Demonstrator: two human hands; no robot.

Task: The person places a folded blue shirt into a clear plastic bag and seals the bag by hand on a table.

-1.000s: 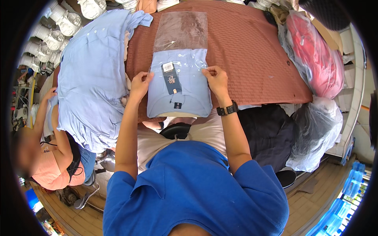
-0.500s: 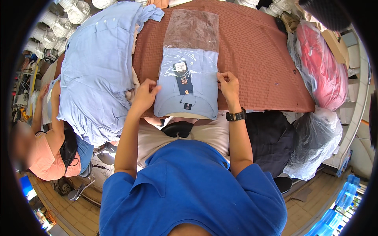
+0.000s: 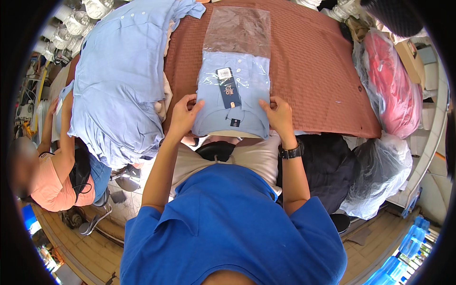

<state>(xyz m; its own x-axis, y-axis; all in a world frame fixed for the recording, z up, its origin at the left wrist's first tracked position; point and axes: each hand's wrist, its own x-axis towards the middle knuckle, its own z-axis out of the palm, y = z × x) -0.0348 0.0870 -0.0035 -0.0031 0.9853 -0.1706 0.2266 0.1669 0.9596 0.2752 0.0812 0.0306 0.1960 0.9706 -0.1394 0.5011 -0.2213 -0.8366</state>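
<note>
A folded light-blue shirt (image 3: 252,90) lies in front of me, its collar end toward me, with a dark hang tag (image 3: 228,88) on it. A clear plastic bag (image 3: 237,28) covers the shirt, and its flat far end extends beyond the fabric. My left hand (image 3: 185,116) pinches the shirt's left edge, thumb on top. At the opposite edge, my right hand (image 3: 279,116), with a black watch on its wrist, grips in the same way. The fingers under the edges are partly hidden.
A brown textured cloth (image 3: 313,71) covers the table. Loose light-blue shirts (image 3: 118,71) are piled at left, beside a seated person (image 3: 54,175). Bagged red goods (image 3: 392,85) stand at right; a black bundle (image 3: 318,166) and a clear-wrapped bundle (image 3: 380,171) sit below the table edge.
Both hands have closed in on the shirt's sides, with the thumbs now on its top face. The view has shifted slightly, and the bagged shirt appears a little farther right.
</note>
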